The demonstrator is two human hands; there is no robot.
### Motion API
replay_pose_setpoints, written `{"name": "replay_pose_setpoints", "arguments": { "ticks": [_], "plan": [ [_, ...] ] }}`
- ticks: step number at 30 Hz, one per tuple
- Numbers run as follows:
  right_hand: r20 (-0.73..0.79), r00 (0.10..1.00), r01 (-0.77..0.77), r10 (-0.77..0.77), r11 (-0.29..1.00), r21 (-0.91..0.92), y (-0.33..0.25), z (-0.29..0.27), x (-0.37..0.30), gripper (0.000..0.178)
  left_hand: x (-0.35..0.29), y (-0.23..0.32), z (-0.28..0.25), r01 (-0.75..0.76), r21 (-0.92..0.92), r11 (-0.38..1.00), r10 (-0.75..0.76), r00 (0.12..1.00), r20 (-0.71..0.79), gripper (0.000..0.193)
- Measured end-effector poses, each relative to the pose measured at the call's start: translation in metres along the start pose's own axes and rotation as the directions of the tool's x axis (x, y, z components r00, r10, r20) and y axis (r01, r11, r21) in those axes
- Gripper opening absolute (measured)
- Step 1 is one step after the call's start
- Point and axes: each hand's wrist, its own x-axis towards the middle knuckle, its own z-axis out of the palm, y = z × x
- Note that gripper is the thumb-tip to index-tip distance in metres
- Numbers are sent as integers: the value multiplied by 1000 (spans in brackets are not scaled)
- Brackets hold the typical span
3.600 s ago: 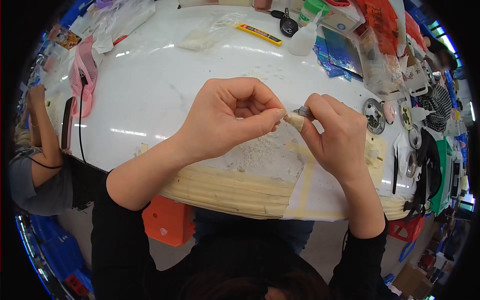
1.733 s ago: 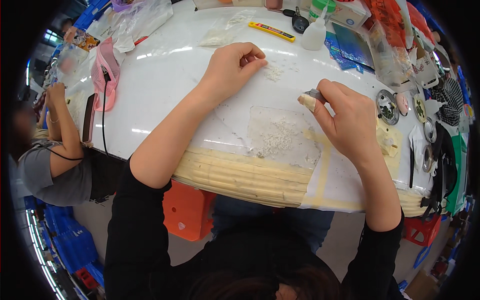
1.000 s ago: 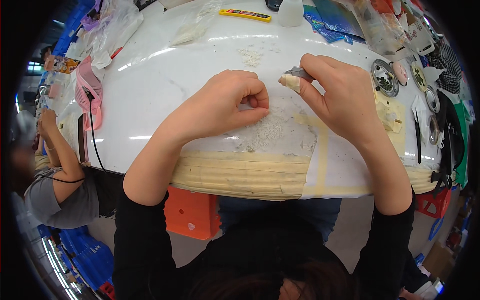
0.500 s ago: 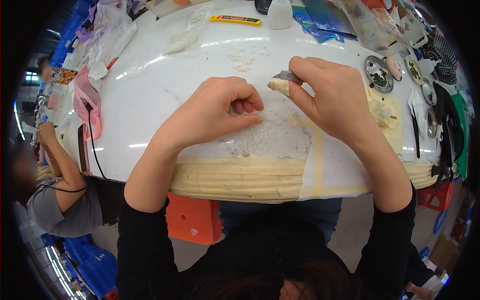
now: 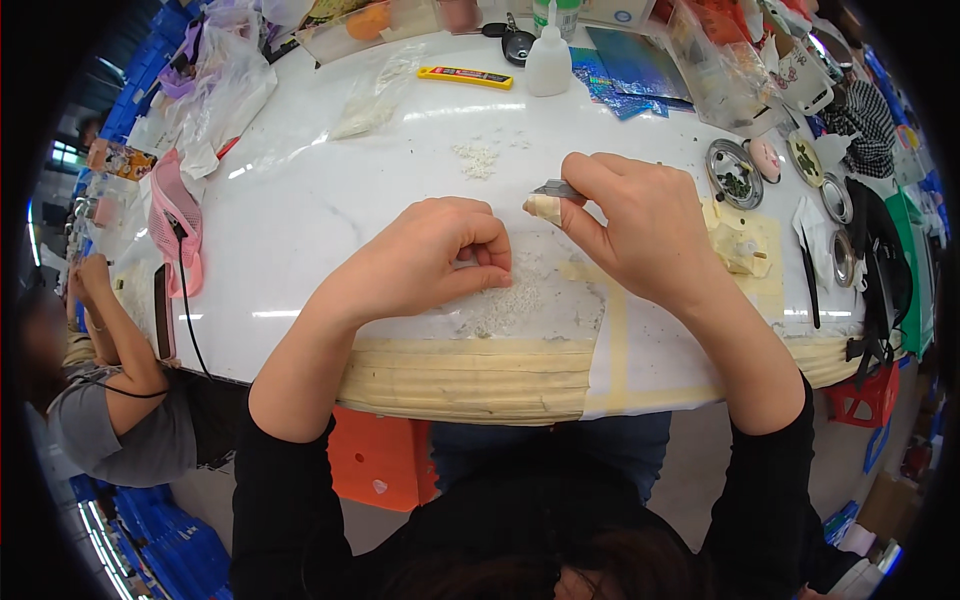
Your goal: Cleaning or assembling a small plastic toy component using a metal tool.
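My right hand [image 5: 645, 225] grips a short grey knife blade [image 5: 557, 188] between thumb and fingers, its tip pointing left. Beige tape wraps the end of that thumb. Lower and to the left, the thumb and fingertips of my left hand [image 5: 435, 255] are pinched together just over a spread of small white bits [image 5: 512, 305]. Whatever lies in that pinch is too small to make out. A second little heap of white bits [image 5: 475, 160] lies farther back on the white table [image 5: 290, 215].
A yellow flat case [image 5: 465, 77] and a white squeeze bottle [image 5: 548, 65] stand at the back. Metal dishes [image 5: 735, 172] and black tweezers [image 5: 810, 285] lie at right. Beige tape [image 5: 470, 378] covers the front edge. A pink mesh item [image 5: 172, 220] and another person [image 5: 125, 400] are at left.
The left thumb and fingertips have come together from slightly apart. My right hand still holds the blade, and the whole view has shifted a little.
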Motion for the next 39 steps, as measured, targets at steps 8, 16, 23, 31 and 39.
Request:
{"name": "replay_pose_setpoints", "arguments": {
  "ticks": [8, 16, 23, 31, 39],
  "plan": [
    [20, 1000, -13, 13, 1000, 6, -1, -2, 1, 20, 0, 4, 0, 36, -14, 999, -36, 999, -18, 10],
    [31, 999, -29, 29, 1000, 5, -2, -3, 1, 21, 0, 14, -2, 115, -166, 979, -130, 988, -85, 8],
    [-24, 1000, 1, -1, 1000, 5, 0, 0, 2, 23, 0, 11, -1, 32, -259, 965, -41, 999, -27, 7],
    [-23, 1000, -4, 4, 1000, 12, 0, 1, 2, 24, -1, 9, 0, -4, -231, 973, -1, 1000, -23, 10],
    [-12, 1000, -9, 9, 1000, 17, -1, 1, 2, 21, -1, 7, 2, -51, -183, 982, 44, 998, -39, 11]
  ]
}}
